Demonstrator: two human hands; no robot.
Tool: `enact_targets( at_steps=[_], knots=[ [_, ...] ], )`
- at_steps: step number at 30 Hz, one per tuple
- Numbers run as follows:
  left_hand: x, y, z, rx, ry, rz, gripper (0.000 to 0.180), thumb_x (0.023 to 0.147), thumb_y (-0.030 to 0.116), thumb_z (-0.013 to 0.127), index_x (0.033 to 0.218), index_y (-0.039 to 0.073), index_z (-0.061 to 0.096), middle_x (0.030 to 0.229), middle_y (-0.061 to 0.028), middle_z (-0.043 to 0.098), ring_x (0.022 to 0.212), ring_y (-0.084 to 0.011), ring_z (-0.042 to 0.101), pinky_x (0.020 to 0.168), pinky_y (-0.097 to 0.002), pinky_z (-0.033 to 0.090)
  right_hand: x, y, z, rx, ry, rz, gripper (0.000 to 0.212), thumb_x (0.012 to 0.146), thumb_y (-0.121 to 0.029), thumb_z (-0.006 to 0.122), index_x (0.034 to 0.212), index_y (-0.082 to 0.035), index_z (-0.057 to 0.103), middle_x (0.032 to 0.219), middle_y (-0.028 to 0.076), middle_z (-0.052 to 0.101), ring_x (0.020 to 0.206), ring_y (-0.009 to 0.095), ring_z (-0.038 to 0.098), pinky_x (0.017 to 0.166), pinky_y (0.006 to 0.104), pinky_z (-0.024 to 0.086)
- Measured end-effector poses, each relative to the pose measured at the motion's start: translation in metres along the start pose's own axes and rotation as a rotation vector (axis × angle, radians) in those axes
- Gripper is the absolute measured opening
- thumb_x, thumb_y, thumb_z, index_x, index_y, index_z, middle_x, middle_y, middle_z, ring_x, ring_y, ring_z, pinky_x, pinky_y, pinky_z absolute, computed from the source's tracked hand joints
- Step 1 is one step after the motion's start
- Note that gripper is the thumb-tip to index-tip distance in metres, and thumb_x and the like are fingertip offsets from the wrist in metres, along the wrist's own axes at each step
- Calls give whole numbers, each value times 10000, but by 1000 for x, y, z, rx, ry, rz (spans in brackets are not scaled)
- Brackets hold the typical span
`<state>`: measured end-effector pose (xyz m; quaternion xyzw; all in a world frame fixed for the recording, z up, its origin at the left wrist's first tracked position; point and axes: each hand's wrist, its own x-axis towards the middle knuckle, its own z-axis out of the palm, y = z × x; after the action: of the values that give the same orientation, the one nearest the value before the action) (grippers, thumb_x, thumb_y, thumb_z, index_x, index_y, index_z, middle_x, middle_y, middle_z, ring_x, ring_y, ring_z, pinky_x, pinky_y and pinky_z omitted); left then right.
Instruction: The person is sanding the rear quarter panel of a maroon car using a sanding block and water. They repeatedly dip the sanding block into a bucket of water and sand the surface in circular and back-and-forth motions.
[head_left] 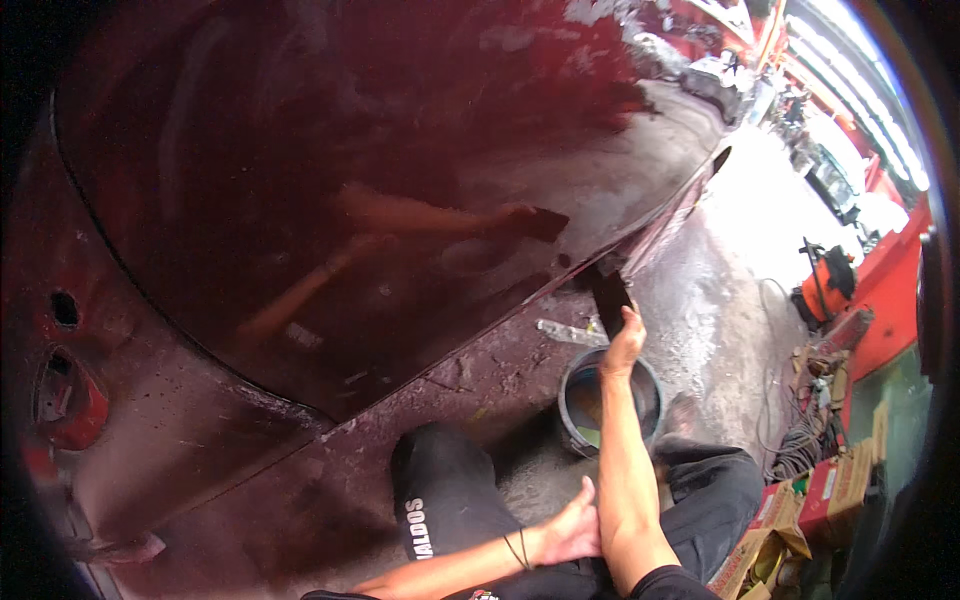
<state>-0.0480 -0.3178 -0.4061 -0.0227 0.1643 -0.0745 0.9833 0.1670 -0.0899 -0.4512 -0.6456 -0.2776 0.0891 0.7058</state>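
In my right hand is a dark, flat rectangular sheet, possibly sandpaper, held beside the lower edge of a dark red car door. The door's glossy surface mirrors my arms and the sheet; toward the far right its finish turns dull and greyish. Just below that hand stands a dark round bucket with something pale green inside, partly hidden by my right forearm. My left hand is open, thumb raised and fingers stretched, against my right forearm near the elbow.
A pale, translucent strip lies on the dusty floor by the bucket. Along the right are cardboard boxes, coiled cable and an orange-and-black machine. The red body panel left of the door has cut-out holes.
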Motion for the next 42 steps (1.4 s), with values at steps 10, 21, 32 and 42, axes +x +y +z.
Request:
enact_targets(
  at_steps=[10, 21, 32, 42],
  knots=[
    [153, 164, -65, 7, 392, 805, 781, 1100, 649, 432, 1570, 31, 514, 1633, -138, 537, 1502, -299, 505, 1252, -520, 372, 63, 126, -49, -232, -951, 728, 439, 1138, -349, 476, 1396, -35, 643, 1288, 166, 681, 1194, 312, 664, 821, 483, 673],
    [317, 208, -255, 82, 1357, 673, 513, 1039, 343, 540, 1388, -4, 682, 1460, -239, 669, 1350, -409, 633, 1077, -464, 543, 19, 223, -14, -1215, -2242, -60, 542, 1083, -290, 464, 1530, -9, 585, 1566, 230, 588, 1388, 380, 628, 1203, 443, 469],
    [306, 193, -218, 363, 1812, 851, 539, 1031, 398, 609, 1397, 10, 687, 1480, -261, 649, 1415, -408, 591, 1106, -452, 524, 46, 256, -43, -933, -2384, -370, 556, 1069, -320, 466, 1500, 1, 609, 1560, 231, 584, 1468, 359, 554, 1262, 447, 391],
    [262, 144, -34, -689, 152, 1864, 561, 1061, 482, 675, 1436, 73, 586, 1278, -161, 669, 1260, -359, 628, 1200, -619, 457, 65, 62, 19, -622, -2743, 372, 397, 1010, -295, 576, 1224, 13, 707, 1157, 202, 747, 962, 343, 764, 793, 439, 670]
  ],
)
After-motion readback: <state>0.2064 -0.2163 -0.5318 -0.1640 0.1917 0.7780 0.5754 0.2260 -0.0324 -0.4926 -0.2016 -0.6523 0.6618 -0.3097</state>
